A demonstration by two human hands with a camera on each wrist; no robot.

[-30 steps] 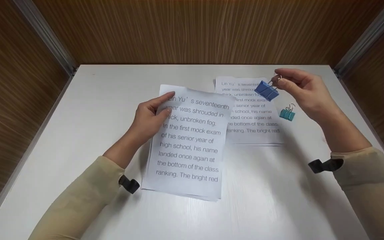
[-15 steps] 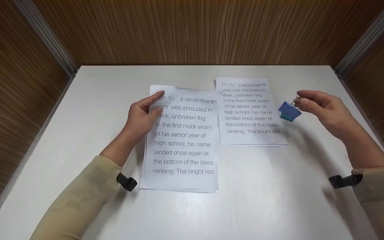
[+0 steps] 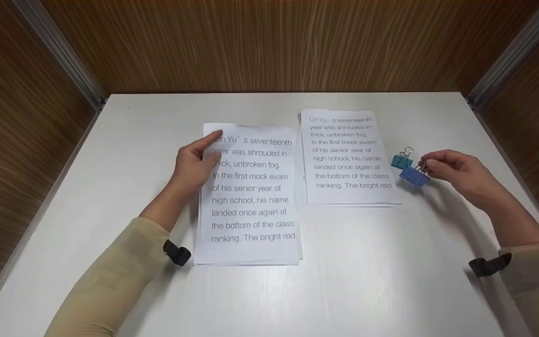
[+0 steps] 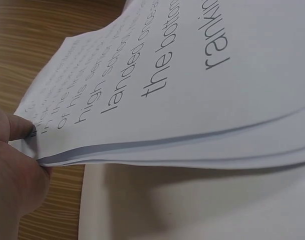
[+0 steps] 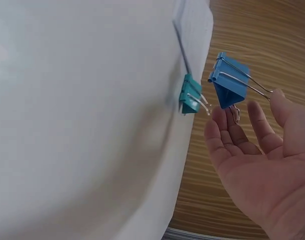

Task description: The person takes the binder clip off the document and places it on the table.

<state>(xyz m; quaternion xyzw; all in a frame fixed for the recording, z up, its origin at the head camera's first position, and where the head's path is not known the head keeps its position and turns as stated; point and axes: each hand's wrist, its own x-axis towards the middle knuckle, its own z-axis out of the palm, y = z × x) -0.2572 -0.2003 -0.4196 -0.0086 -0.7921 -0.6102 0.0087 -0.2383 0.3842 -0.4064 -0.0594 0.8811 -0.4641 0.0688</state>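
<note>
My left hand (image 3: 193,164) grips a stack of printed sheets (image 3: 251,196) by its upper left edge, thumb on top. In the left wrist view the sheets (image 4: 192,100) fan slightly apart and bow above the table. At the right, my right hand (image 3: 466,178) pinches a blue binder clip (image 3: 415,176) by its wire handles. The right wrist view has this blue clip (image 5: 230,80) hanging from thumb and fingertips, its mouth pointing away from the palm. Close beside it, a smaller teal binder clip (image 3: 402,159) stands on the table.
A second stack of printed sheets (image 3: 349,157) lies on the white table (image 3: 344,271), between the held stack and the clips. Wood-grain panels (image 3: 279,47) rise at the back and both sides, joined by metal corner strips.
My right hand has carried the blue binder clip rightward and down, from over the second stack to beside the teal clip. The held sheets have shifted left with my left hand.
</note>
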